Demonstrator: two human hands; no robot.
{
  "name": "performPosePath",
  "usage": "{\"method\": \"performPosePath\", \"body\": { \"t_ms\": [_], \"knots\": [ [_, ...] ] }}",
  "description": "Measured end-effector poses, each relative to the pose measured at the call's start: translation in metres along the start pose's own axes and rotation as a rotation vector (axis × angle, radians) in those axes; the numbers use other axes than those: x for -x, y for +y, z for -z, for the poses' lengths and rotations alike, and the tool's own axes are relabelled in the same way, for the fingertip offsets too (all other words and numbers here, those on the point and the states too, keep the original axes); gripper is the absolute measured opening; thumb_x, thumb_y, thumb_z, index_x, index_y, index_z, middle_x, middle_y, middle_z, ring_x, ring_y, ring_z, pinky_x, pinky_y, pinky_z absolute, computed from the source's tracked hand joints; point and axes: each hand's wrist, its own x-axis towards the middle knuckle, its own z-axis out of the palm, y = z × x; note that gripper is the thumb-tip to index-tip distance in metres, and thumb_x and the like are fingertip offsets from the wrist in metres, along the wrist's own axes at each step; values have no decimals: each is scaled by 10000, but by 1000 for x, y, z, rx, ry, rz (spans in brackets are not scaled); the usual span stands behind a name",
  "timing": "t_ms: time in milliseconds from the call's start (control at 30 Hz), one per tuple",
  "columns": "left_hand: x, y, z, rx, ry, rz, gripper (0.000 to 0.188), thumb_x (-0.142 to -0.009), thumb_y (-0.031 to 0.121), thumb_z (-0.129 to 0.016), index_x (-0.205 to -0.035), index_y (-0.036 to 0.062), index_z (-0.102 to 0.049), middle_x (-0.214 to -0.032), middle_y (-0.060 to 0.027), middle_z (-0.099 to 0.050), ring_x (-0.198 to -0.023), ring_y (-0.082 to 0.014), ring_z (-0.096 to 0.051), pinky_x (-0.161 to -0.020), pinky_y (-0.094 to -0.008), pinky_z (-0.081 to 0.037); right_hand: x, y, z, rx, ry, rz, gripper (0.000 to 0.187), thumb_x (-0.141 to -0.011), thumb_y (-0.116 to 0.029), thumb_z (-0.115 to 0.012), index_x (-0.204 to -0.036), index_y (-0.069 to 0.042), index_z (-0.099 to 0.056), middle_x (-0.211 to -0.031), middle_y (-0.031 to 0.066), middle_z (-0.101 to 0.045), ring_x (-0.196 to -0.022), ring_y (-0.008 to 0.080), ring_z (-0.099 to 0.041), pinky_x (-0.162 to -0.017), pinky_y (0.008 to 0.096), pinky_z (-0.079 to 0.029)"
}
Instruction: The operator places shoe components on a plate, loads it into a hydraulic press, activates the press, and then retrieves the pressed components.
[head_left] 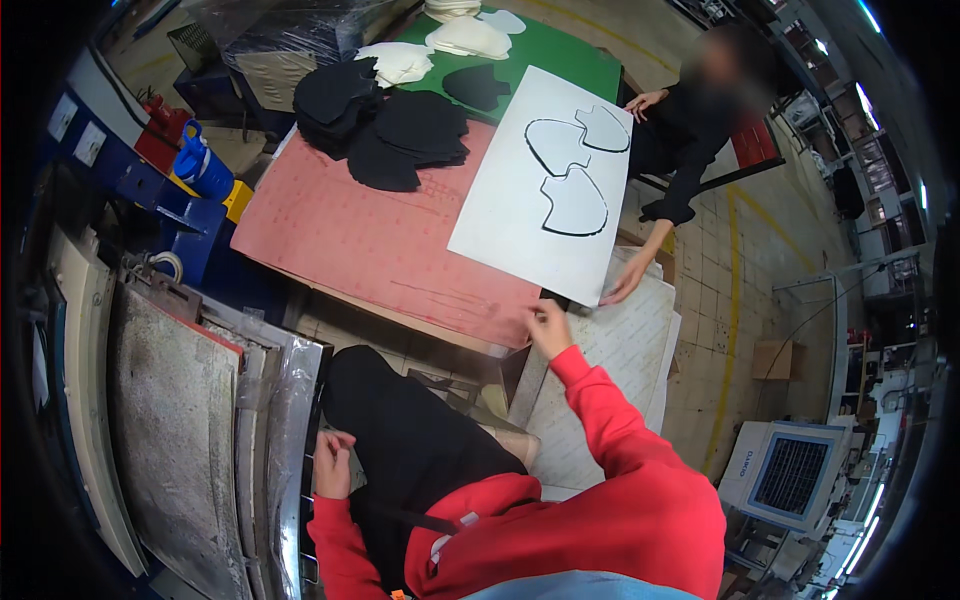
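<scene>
My right hand (pixel 548 326) reaches forward in a red sleeve to the near corner of a large white sheet (pixel 520 215) lying on the pink table top (pixel 350 235); its fingers are pinched together at the sheet's edge. The sheet carries three black-outlined cut shapes (pixel 575 200). My left hand (pixel 333 463) rests low beside my black-clad knee, fingers curled, holding nothing I can see. Across the table a person in black touches the same sheet with a hand (pixel 625 285) at its right corner and another hand (pixel 645 100) at its far edge.
Stacks of black cut pieces (pixel 385 125) and white cut pieces (pixel 440 45) lie at the table's far end, partly on a green mat (pixel 560 55). More white sheets (pixel 620 350) are piled by my right arm. A metal press (pixel 200 420) stands at my left; a blue jug (pixel 200 160) sits beyond it.
</scene>
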Motion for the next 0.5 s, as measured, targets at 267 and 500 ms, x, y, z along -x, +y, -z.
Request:
{"method": "performPosePath", "body": {
  "t_ms": [267, 500],
  "knots": [
    [-96, 73, -41, -132, -151, -74, 115, -865, 11, -539, -898, 17, -430, -865, -124, -599, -783, -231, -610, -732, -316, -486, -57, 176, 52, 420, 443, -358, 507, -749, -275, -710, -1149, -11, -542, -959, 187, -603, -905, 325, -593, -844, 396, -466],
    [-136, 68, -64, -182, -206, -91, 224, -864, 65, -590, -1069, 12, -517, -860, -101, -616, -790, -203, -611, -720, -306, -494, -92, 217, 38, 55, 410, -745, 692, -723, -302, -728, -1277, 4, -448, -1055, 227, -624, -974, 341, -609, -876, 393, -474]
  ]
}}
